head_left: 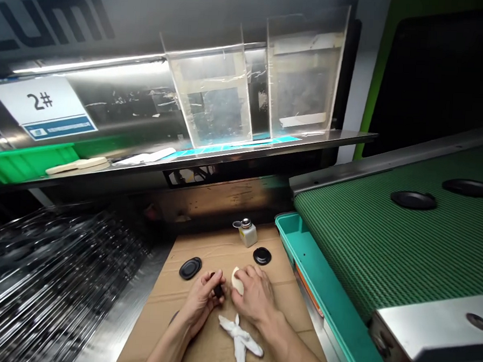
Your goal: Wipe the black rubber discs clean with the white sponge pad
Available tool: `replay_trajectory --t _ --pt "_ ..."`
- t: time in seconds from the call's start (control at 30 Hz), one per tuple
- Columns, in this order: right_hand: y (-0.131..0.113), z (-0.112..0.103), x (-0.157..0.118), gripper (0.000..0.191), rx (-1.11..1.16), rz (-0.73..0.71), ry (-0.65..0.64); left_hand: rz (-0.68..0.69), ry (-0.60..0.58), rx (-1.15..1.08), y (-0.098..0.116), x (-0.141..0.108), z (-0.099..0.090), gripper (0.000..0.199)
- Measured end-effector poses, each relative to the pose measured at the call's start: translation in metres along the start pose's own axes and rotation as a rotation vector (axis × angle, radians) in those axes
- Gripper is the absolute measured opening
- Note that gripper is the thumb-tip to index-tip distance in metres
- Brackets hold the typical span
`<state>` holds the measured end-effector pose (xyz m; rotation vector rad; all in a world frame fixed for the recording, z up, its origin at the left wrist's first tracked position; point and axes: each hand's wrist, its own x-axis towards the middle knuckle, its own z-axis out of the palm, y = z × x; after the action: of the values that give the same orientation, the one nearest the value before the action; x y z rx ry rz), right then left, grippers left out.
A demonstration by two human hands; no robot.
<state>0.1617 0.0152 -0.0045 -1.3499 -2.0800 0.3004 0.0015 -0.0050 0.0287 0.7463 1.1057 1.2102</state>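
Note:
My left hand (205, 299) grips a small black part (217, 288) between thumb and fingers. Close to its right, my right hand (253, 293) holds a cream-coloured pad (237, 281), partly covered by the fingers. Both hands are over the brown cardboard (213, 250). A black oval part (190, 268) lies beyond my left hand, and another black part (262, 256) lies beyond my right. Between my forearms is a crumpled white cloth (240, 340). The edge of a dark piece shows beside my left wrist.
A white bottle (248, 234) stands at the cardboard's far edge. On the right, a teal tray (332, 310) borders a green conveyor (356, 230) carrying black oval parts (414, 200). A metal shelf (243, 155) crosses ahead, with a green bin (32, 162). Shiny racks (59, 268) fill the left.

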Motion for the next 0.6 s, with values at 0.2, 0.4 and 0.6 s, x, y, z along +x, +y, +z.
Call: replay_trajectory --t 0.2,0.4,0.6 --pt "0.017 -0.007 0.006 0.018 -0.134 0.126 0.088 0.069 0.076 0.163 0.013 0.001 -0.038 0.034" --pt "0.027 -0.007 0.012 0.020 -0.118 0.176 0.188 0.095 0.174 -0.118 0.011 0.006 -0.041 0.034" --pt "-0.006 -0.007 0.008 0.023 0.272 -0.003 0.218 -0.043 -0.016 -0.383 -0.005 0.003 -0.027 0.016"
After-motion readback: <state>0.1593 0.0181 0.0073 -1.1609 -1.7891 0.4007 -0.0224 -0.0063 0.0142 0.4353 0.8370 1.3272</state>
